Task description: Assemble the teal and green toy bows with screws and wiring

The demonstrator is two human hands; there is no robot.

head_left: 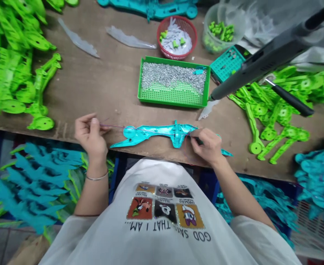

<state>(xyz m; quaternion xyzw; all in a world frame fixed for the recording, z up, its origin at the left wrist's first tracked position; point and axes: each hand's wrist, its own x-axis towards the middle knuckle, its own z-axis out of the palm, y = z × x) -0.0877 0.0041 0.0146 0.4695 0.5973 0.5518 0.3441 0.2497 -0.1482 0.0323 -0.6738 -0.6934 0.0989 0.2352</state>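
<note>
A long turquoise plastic part [162,130] lies on the table's front edge, its hollow side up. Left of it, my left hand [91,132] pinches a thin purple wire [114,126], which runs taut over the part toward the right. My right hand [207,143] is closed over the part's right section, near the wire's other end. What its fingertips grip is partly hidden. A red wire [185,142] curls down beside that hand.
Behind the part stands a green tray [173,97] of small metal screws. A red basket [195,33], a clear tub [211,44] and a dark grey tool [233,81] sit farther back. Lime-green parts [40,92] pile at left, and more green parts [272,125] at right.
</note>
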